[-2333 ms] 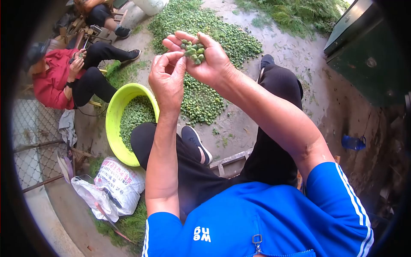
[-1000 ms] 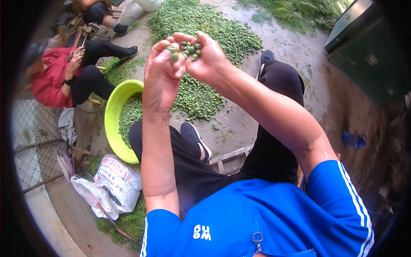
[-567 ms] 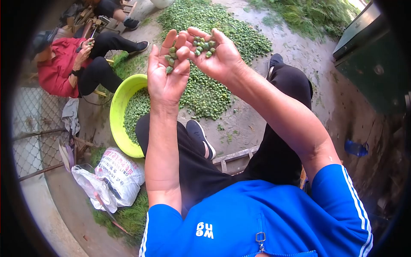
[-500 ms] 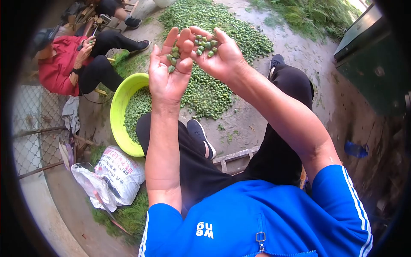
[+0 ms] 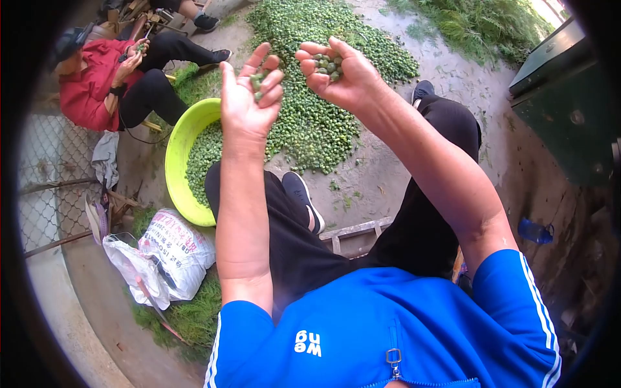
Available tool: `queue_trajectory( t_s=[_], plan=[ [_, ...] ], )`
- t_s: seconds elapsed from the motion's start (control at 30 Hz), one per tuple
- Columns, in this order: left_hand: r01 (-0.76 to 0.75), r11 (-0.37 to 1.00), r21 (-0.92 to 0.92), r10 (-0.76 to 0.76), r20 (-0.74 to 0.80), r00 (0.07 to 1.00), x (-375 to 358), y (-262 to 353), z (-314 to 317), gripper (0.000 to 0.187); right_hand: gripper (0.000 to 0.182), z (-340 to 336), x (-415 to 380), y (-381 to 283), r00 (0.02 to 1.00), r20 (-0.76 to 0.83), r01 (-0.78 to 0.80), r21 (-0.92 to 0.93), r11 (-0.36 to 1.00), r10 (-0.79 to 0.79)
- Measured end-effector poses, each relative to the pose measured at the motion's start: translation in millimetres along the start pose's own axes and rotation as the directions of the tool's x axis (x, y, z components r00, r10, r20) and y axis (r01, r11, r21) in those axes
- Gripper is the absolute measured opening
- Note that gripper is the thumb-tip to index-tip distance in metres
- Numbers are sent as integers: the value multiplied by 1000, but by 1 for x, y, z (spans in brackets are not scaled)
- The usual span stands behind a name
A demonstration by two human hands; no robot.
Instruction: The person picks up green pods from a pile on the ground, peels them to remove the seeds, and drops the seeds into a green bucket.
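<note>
My left hand is palm up, its fingers curled round a few small green cones. To its right, my right hand cups several more green cones in its palm. A gap now separates the two hands. Beneath and beyond them spreads a large heap of the same green cones on the concrete floor. A yellow-green basin, partly filled with green cones, stands left of my left forearm; my knee covers part of its right side.
A person in a red top sits at the upper left, handling something small. Feathery green branches lie at the upper right near a dark green metal box. A white printed sack and a wire mesh fence are at left.
My hands have moved apart: the left one shifted left and the right one slightly right. The fingers of both have curled further round the green cones.
</note>
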State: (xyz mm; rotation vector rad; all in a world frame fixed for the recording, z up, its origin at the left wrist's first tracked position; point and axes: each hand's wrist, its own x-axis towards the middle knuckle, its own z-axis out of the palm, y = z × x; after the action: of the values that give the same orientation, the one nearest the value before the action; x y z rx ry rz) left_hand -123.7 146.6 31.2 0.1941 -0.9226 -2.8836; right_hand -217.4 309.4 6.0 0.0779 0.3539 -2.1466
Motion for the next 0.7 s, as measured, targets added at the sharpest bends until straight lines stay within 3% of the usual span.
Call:
queue_trajectory(
  t_s=[0.03,0.1,0.13,0.17,0.2,0.23,0.27,0.3,0.33,0.37,0.4,0.43,0.47,0.5,0.57,0.63,0.7],
  plan=[
    [-14,1000,23,12,68,998,-1,8,-2,65,49,4,-1,2,999,-37,13,9,1000,-13],
    [-165,943,288,223,-182,958,-13,32,13,54,53,8,2,6,999,32,38,74,996,-41],
    [-238,924,298,263,-44,964,-18,51,-3,50,53,15,-2,8,995,81,57,89,994,-64],
    [-290,894,341,318,-29,948,-27,69,-11,46,55,21,-6,10,987,132,74,106,992,-88],
    [-298,841,453,370,-79,926,-35,91,-32,44,57,22,-7,10,977,194,57,138,989,-84],
    [-147,666,731,539,-335,773,-48,90,-10,47,57,25,-9,10,976,199,61,143,988,-89],
    [-115,540,834,597,-283,751,-53,101,-26,44,58,28,-12,11,972,220,55,138,989,-85],
    [-116,533,838,599,-278,751,-58,108,-41,44,59,30,-13,12,968,239,48,133,990,-79],
    [86,-61,994,755,-11,656,-64,113,-51,42,61,30,-11,13,966,248,37,133,990,-69],
    [325,-598,732,717,309,625,-67,117,-60,40,61,29,-10,14,965,251,39,135,990,-73],
    [210,-637,742,669,397,628,-68,112,-49,30,62,28,-9,15,964,257,33,132,991,-67],
    [209,-638,742,669,399,627,-65,99,-32,30,62,29,-9,16,963,262,27,127,992,-60],
    [-23,-294,956,675,224,703,-61,80,-11,28,63,31,-10,17,967,250,22,131,991,-55],
    [-199,138,970,596,80,799,-56,62,6,26,63,32,-10,18,966,253,21,127,992,-53],
    [-334,50,941,505,265,822,-42,30,26,30,63,29,-9,21,968,249,10,117,993,-39],
    [-440,-111,891,434,441,785,-29,6,37,33,58,26,-5,22,979,202,-19,128,992,-7],
    [-470,-121,875,359,479,801,-23,-11,50,33,48,21,-4,22,982,187,-40,190,981,4]
  ],
)
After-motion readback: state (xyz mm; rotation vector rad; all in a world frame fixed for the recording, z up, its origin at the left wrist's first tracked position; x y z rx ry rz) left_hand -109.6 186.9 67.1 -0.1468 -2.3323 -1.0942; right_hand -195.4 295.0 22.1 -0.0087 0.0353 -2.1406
